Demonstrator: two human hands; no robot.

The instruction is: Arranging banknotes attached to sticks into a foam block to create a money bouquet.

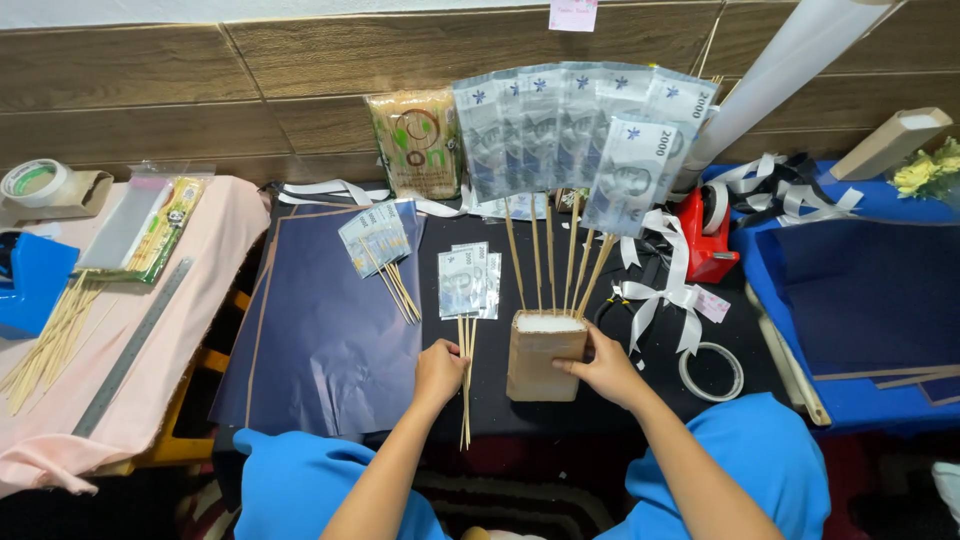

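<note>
My left hand [438,372] is closed around the sticks of a small bundle of banknotes on skewers [468,300] lying flat on the black table [640,400]. My right hand [603,368] is half open, fingers pressed against the side of the brown foam block [543,358], which stands mid-table holding a fan of skewered banknotes [585,125] upright.

Banknotes [580,125]: pale grey-blue with a dark portrait print. Skewers [549,262]: light tan. Foam block [546,355]: white top, brown paper wrap. Wrapping sheet [330,330]: dark navy, thin tan border. Desk [660,385]: black. Sleeves [770,455]: bright blue. Ribbon [665,285]: white.
</note>
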